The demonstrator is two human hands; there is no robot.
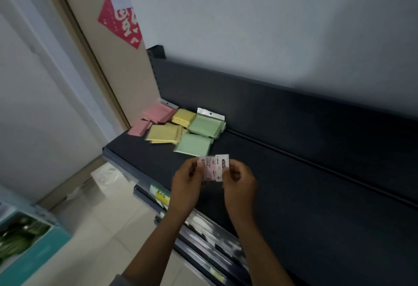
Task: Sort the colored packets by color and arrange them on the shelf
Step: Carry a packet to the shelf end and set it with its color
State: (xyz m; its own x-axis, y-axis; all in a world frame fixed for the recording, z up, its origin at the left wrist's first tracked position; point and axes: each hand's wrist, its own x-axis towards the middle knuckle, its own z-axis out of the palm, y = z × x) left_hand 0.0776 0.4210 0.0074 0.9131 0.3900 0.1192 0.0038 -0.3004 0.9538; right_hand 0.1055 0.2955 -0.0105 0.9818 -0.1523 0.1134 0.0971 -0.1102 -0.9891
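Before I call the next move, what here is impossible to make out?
- Held packet, head view: its back faces the camera and fingers cover the edges; colour looks pinkish, not certain.
- Its label print: too small and blurred to read.
- Stack counts of pink, yellow and green packets: overlapping.
- Lower shelves: motion-blurred, partly behind the arms.

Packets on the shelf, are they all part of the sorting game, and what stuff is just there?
Part of the job:
pink packets
yellow packets
green packets
held packet, in the grip of the left hand and right hand
shelf

Just lying about:
red poster
teal box
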